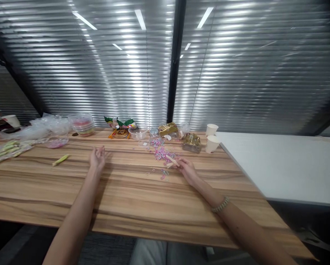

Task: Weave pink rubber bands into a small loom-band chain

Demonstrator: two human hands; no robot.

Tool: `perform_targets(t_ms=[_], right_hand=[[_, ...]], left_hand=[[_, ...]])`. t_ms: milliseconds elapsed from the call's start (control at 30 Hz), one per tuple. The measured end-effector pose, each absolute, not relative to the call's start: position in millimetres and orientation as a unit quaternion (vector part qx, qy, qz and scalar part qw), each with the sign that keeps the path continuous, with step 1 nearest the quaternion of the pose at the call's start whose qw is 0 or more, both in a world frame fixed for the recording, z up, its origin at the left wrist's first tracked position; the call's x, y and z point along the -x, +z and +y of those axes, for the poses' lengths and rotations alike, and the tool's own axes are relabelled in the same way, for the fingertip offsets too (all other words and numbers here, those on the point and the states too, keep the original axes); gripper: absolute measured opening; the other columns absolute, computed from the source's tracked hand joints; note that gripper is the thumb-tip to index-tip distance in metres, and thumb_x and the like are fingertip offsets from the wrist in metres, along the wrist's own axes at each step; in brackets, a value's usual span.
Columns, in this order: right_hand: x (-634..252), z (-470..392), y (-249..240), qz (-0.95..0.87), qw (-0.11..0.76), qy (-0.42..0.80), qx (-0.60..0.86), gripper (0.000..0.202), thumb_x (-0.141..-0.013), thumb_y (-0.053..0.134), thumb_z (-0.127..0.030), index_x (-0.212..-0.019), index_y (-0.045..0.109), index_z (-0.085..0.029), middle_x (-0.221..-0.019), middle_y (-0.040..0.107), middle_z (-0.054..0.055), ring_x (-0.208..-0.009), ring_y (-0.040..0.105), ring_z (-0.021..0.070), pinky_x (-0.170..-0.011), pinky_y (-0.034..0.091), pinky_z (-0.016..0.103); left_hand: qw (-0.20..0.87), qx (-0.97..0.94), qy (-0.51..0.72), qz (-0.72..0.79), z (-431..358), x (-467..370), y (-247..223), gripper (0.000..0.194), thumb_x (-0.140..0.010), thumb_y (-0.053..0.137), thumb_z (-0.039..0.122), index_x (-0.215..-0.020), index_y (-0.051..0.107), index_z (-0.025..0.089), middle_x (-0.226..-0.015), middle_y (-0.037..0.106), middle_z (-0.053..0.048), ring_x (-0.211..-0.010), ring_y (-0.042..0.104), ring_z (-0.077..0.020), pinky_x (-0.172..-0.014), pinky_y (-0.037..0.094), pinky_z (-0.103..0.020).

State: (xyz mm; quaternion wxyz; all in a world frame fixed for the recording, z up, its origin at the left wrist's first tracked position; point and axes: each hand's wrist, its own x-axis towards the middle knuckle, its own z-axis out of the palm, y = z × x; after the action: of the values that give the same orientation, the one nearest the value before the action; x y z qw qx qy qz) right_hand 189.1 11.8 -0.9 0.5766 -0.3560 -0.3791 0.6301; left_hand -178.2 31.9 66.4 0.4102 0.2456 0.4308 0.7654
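My left hand (97,157) is stretched out over the wooden table (126,198), fingers loosely apart, holding nothing. My right hand (186,168) rests on the table and grips small pale wooden sticks (171,160) beside a scatter of small pink and purple rubber bands (162,153). A beaded bracelet (220,205) is on my right wrist. A few loose bands (163,173) lie just left of that hand.
Along the far edge stand a clear plastic tub (138,133), snack packets (120,127), gold wrappers (191,142), two paper cups (211,139), a lidded container (82,124) and plastic bags (43,127). A yellow-green stick (60,159) lies left. A white table (286,165) adjoins on the right.
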Motion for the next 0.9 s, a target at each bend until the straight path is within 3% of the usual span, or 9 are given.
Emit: perform_targets(t_ms=[133, 267, 367, 567, 700, 900], right_hand=[[-189.2, 8.5, 3.0, -0.379, 0.581, 0.634, 0.343, 0.025, -0.055, 0.074, -0.029, -0.072, 0.062, -0.015, -0.08, 0.061, 0.003, -0.072, 0.057, 0.0144, -0.069, 0.046, 0.027], [-188.8, 7.8, 4.4, -0.377, 0.578, 0.637, 0.342, 0.027, -0.053, 0.075, -0.028, -0.072, 0.062, -0.015, -0.079, 0.061, 0.003, -0.073, 0.056, 0.0143, -0.068, 0.045, 0.025], [-188.5, 8.9, 2.3, -0.383, 0.574, 0.642, 0.334, 0.028, -0.055, 0.075, -0.029, -0.077, 0.062, -0.015, -0.079, 0.061, 0.003, -0.072, 0.056, 0.0135, -0.067, 0.044, 0.025], [-186.7, 8.9, -1.2, -0.396, 0.567, 0.661, 0.29, 0.027, -0.062, 0.072, -0.027, -0.084, 0.061, -0.015, -0.076, 0.06, 0.001, -0.065, 0.053, 0.0098, -0.064, 0.043, 0.022], [-183.7, 6.7, -0.8, -0.387, 0.549, 0.688, 0.275, 0.03, -0.062, 0.072, -0.026, -0.087, 0.06, -0.015, -0.071, 0.06, 0.001, -0.065, 0.055, 0.0106, -0.066, 0.045, 0.024], [-180.5, 2.8, 2.4, -0.377, 0.55, 0.683, 0.299, 0.035, -0.06, 0.073, -0.024, -0.091, 0.059, -0.015, -0.08, 0.062, 0.003, -0.069, 0.057, 0.0113, -0.067, 0.047, 0.024]], left_hand=[[0.394, -0.271, 0.795, 0.373, 38.5, 141.9, 59.7, 0.007, -0.079, 0.054, 0.018, -0.086, 0.054, 0.015, -0.08, 0.061, -0.003, -0.07, 0.059, -0.0083, -0.071, 0.046, -0.02], [0.453, -0.387, 0.703, 0.389, 40.5, 77.3, 58.6, 0.025, -0.068, 0.067, 0.025, -0.089, 0.059, 0.013, -0.081, 0.063, -0.004, -0.068, 0.059, -0.0107, -0.073, 0.047, -0.026], [0.482, -0.506, 0.559, 0.447, 34.8, 28.5, 46.5, 0.039, -0.062, 0.071, 0.031, -0.093, 0.061, 0.012, -0.089, 0.064, -0.009, -0.08, 0.06, -0.0181, -0.079, 0.046, -0.034], [0.469, -0.601, 0.477, 0.437, 13.1, -19.6, 10.8, 0.064, -0.058, 0.074, 0.033, -0.114, 0.051, 0.013, -0.104, 0.061, -0.013, -0.095, 0.057, -0.0231, -0.082, 0.046, -0.036], [0.501, -0.607, 0.451, 0.42, 0.5, -20.5, 5.8, 0.057, -0.059, 0.072, 0.035, -0.108, 0.055, 0.012, -0.099, 0.064, -0.012, -0.09, 0.06, -0.0221, -0.079, 0.047, -0.034], [0.53, -0.588, 0.431, 0.434, -3.4, -16.2, 16.3, 0.04, -0.064, 0.067, 0.04, -0.093, 0.064, 0.012, -0.089, 0.068, -0.009, -0.073, 0.062, -0.019, -0.063, 0.048, -0.027]])
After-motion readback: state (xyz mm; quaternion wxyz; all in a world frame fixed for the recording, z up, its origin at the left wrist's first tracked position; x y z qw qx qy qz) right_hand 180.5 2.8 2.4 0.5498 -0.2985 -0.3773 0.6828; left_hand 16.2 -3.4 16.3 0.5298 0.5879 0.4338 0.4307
